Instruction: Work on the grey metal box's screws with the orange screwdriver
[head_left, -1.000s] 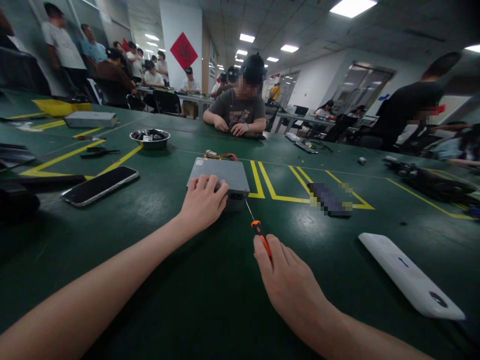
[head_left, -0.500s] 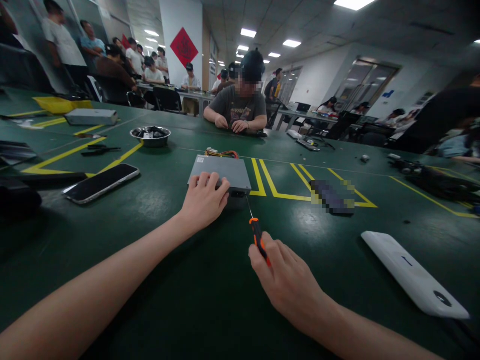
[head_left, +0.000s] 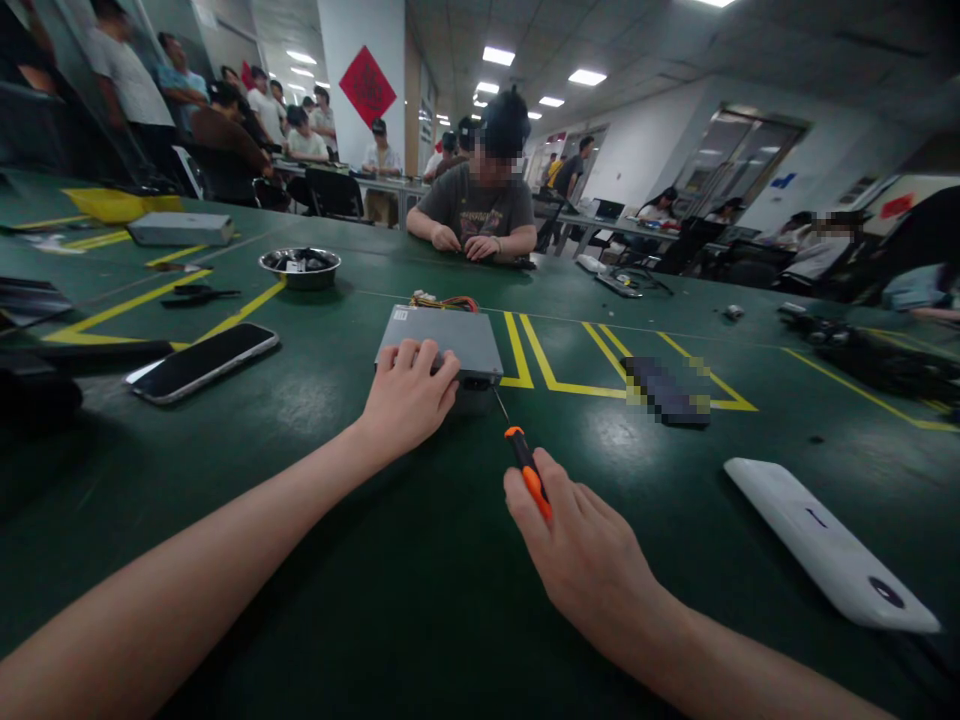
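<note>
A grey metal computer power supply lies on the green table, with a bundle of coloured wires at its far side. My left hand holds it down from the near side, fingers bent over its top. In my right hand is a screwdriver with an orange and black handle, gripped by closed fingers. The thin shaft points up and left to the near right corner of the power supply, beside its socket. Whether the tip touches a screw there is too small to tell.
On the left lie a phone and a metal bowl of dark parts. A blurred dark object and a white oblong device lie on the right. Across the table a person sits working with their hands.
My right hand and the screwdriver have shifted slightly right, with the handle tilted more. My left hand and the power supply stay in place.
</note>
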